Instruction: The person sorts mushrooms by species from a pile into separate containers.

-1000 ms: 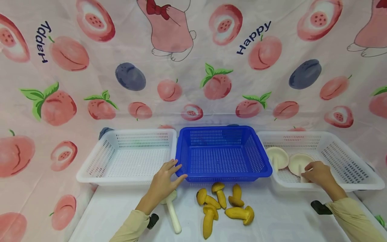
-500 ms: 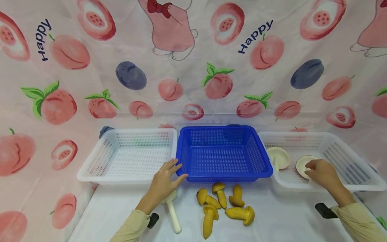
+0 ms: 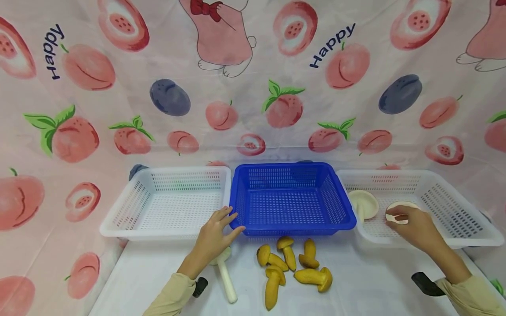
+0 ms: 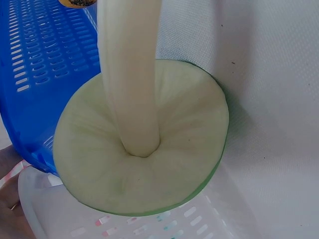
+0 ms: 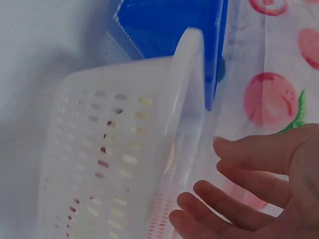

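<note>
My left hand [image 3: 215, 235] rests its spread fingers by the near rims of the left white basket [image 3: 114, 232] and the blue basket [image 3: 296, 228]. Beneath that wrist a pale mushroom [image 3: 225, 281] lies on the table; its wide, green-edged cap [image 4: 184, 174] fills much of the left wrist view. Over the right white basket [image 3: 474, 239] hovers my right hand [image 3: 419, 226], partly hiding a cream flat-capped mushroom [image 3: 396, 205]. In the right wrist view its loosely bent fingers [image 5: 219, 204] stand apart and hold nothing. Another cream mushroom [image 3: 366, 205] lies at that basket's left end.
Several yellow-brown mushrooms [image 3: 272, 287] lie on the white tablecloth [image 3: 356, 289] in front of the blue basket. Behind the row of baskets hangs a pink fruit-printed cloth [image 3: 253, 101]. The three baskets stand side by side.
My right hand shifts the second cream mushroom rightward, away from the other one, then its fingers come off the stem and rise above it. My left hand stays still.
</note>
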The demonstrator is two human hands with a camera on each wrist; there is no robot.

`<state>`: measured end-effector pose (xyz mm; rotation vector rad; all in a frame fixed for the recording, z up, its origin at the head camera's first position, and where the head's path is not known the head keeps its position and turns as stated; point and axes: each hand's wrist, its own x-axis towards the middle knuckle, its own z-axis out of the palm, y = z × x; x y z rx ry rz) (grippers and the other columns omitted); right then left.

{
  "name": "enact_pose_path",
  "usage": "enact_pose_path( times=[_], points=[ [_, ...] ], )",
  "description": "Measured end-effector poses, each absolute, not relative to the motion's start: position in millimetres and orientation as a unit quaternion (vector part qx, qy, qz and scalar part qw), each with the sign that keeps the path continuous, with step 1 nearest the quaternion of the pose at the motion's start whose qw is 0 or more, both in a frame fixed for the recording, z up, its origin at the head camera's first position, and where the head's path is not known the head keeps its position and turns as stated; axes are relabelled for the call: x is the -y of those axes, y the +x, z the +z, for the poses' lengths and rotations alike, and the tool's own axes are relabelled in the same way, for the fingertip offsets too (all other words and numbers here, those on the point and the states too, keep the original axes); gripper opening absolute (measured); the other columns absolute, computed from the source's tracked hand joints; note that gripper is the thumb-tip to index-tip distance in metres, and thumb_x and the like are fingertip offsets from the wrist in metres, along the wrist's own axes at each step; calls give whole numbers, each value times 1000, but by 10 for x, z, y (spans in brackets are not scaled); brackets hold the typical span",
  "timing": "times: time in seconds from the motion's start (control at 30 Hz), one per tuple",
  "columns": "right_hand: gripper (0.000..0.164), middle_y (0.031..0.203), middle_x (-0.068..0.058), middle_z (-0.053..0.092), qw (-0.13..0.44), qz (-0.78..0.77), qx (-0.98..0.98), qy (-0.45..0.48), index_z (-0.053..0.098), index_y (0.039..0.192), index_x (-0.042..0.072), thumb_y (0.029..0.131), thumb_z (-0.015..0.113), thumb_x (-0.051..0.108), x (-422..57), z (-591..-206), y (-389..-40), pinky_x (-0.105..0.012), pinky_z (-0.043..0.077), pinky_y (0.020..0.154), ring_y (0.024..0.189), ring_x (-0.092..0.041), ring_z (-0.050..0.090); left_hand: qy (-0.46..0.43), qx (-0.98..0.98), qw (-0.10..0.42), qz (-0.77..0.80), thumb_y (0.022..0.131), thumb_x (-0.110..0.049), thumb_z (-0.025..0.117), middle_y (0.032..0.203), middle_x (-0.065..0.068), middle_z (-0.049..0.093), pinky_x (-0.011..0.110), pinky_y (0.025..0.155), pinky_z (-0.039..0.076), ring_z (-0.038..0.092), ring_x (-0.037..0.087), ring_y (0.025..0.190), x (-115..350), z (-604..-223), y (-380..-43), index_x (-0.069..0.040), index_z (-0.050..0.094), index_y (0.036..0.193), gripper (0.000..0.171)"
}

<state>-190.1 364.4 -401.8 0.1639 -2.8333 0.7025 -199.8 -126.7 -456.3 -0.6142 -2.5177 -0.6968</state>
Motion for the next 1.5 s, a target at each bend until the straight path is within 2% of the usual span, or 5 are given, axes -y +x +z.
enact_pose_path(
  times=[0.23,0.57,0.77,0.87,1.5],
  points=[
    [26,97,-23,64,145,261,949,97,67,98,-6,76,76,5,-3490,-3997,-1780,-41,56,60,84,-41,63,-219,915,224,-253,83,-39,71,128,17,58,46,94,46,49,31,123,1272,-4574,-1989,-1,69,113,48],
    [31,91,-12,67,161,283,939,116,67,97,-1,70,81,2,-3312,-4010,-1647,-24,55,58,75,-15,65,-223,913,233,-252,82,-37,73,127,16,58,46,91,48,50,31,123,1278,-4587,-2008,-1,69,112,46],
    [29,95,-13,68,129,302,937,117,66,100,1,74,78,4,-3197,-3997,-1566,-22,55,60,80,-23,66,-224,911,237,-252,81,-35,74,127,17,58,47,91,48,51,32,122,1278,-4589,-2011,-1,69,111,45],
    [29,99,-14,67,98,316,938,106,65,103,0,77,77,6,-3137,-3994,-1525,-25,56,63,84,-29,65,-222,912,234,-255,81,-35,74,127,16,58,47,93,47,50,32,123,1279,-4593,-2016,-2,69,112,45],
    [24,101,-5,68,10,370,922,114,65,105,7,82,73,12,-2820,-4138,-1452,-22,53,63,85,-17,64,-222,913,229,-254,84,-39,71,128,16,57,47,93,47,49,31,124,1280,-4605,-2023,-2,69,113,47]
  ],
)
